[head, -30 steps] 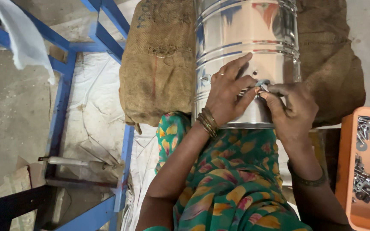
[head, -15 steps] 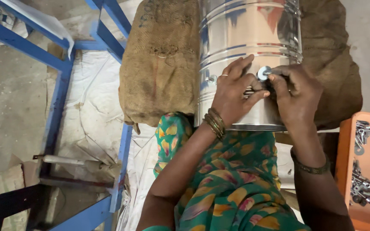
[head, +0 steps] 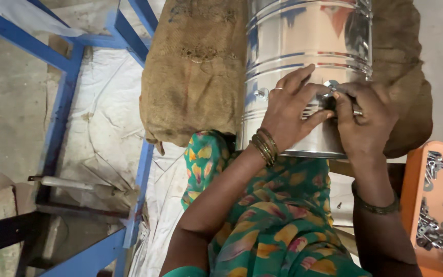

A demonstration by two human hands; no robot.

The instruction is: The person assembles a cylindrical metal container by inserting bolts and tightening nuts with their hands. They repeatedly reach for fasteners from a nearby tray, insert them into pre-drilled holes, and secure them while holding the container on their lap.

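Compared with the frame half a second earlier, we see both hands lower on the steel drum (head: 308, 41), and the small round metal fitting (head: 330, 84) now shows above the fingertips rather than between them; the orange tray (head: 411, 205) at the right edge shows more of its width. The drum lies on its side across a burlap sack (head: 196, 77), far of the person's lap and its green patterned cloth (head: 262, 205). The left hand (head: 293, 110) lies flat on the drum wall, fingers spread and slightly curved, thumb pointing right toward the fitting. The right hand (head: 366, 120) is curled, its fingers drawn together at the fitting; we cannot tell exactly what they pinch, as the fingertips hide it. The two hands touch at the fitting. The tray holds loose metal screws and washers (head: 434, 225). A blue metal frame (head: 62, 102) stands to the left, on the white sheeting (head: 103, 118) over the floor.
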